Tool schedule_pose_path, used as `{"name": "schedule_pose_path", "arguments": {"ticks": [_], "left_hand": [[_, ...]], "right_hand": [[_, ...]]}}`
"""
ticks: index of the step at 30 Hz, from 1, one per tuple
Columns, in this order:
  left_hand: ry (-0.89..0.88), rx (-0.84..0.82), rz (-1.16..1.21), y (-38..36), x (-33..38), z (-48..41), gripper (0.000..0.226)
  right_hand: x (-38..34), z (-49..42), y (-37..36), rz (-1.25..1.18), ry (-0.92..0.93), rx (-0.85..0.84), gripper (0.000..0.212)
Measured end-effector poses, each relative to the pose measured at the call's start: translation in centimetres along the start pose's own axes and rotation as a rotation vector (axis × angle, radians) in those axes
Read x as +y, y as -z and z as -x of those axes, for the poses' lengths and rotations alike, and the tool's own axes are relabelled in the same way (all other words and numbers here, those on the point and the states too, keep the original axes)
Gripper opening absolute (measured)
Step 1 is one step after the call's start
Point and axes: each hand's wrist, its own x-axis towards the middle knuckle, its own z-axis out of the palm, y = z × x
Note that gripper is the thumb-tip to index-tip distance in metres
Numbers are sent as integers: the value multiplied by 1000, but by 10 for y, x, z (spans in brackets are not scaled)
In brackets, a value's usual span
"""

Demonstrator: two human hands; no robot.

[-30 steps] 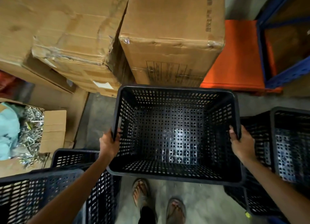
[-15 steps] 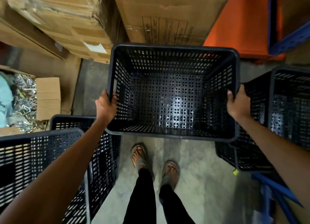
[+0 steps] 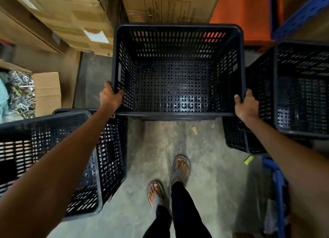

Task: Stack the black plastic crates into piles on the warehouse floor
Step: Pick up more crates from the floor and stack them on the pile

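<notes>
An empty black perforated crate [image 3: 178,72] is held out in front of me, open side up, above the concrete floor. My left hand [image 3: 109,97] grips its left rim near the front corner. My right hand [image 3: 246,104] grips the right rim at the opposite corner. A pile of black crates [image 3: 58,148] stands close at my lower left, under my left forearm. More black crates [image 3: 300,91] stand at the right, beside the held one.
Large cardboard boxes [image 3: 71,18] sit at the back and left. An open box of metal parts [image 3: 19,89] lies far left. An orange and blue rack [image 3: 277,13] fills the back right. My feet in sandals [image 3: 170,180] stand on the bare concrete floor [image 3: 204,175].
The held crate has moved away from me and a little to the right, towards the boxes. My view has tilted down, showing more of my legs and the floor. Both hands keep their grip.
</notes>
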Motion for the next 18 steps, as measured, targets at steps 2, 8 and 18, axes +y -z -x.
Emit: {"name": "schedule_pose_path", "arguments": {"ticks": [2,8,18], "left_hand": [[-13,42,-8,-8,-13,16,37],[-71,160,11,-20,-20,17,37],[-122,193,-17,-19,-11,13,40]], "right_hand": [[5,6,-3,-59,-18,-13,60],[6,-4,-7,-200,35,16,52],[0,-3,-7,-297,49,117,49]]}}
